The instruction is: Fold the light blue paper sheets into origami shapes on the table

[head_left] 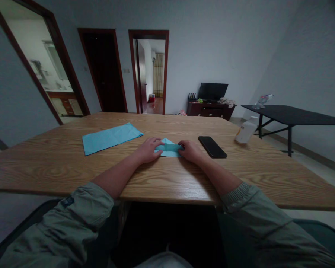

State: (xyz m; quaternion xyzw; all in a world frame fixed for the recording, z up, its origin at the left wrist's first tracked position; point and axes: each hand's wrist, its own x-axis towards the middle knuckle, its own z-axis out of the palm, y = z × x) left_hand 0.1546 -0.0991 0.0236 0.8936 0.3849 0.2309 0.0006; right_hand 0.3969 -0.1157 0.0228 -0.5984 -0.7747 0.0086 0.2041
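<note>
Head view: the light-blue, peaked, folded paper piece (pixel 171 148) lay on the brown wood-grain table (pixel 167 182). Right fingers (pixel 183 143) pinched its right end; left fingers (pixel 155 140) covered its left end, grip unclear. Folding appeared partly complete; remaining folds could not be determined.

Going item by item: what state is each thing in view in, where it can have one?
Small blue paper: creased, partly folded
Left hand: on the paper's left end
Right hand: at the paper's right end
Larger blue sheet: lying flat
Phone: lying flat, screen dark
Bottle: standing
TV: screen dark
Centre door: open
Dark door: too dim to tell
Black table: standing, legs out
</note>
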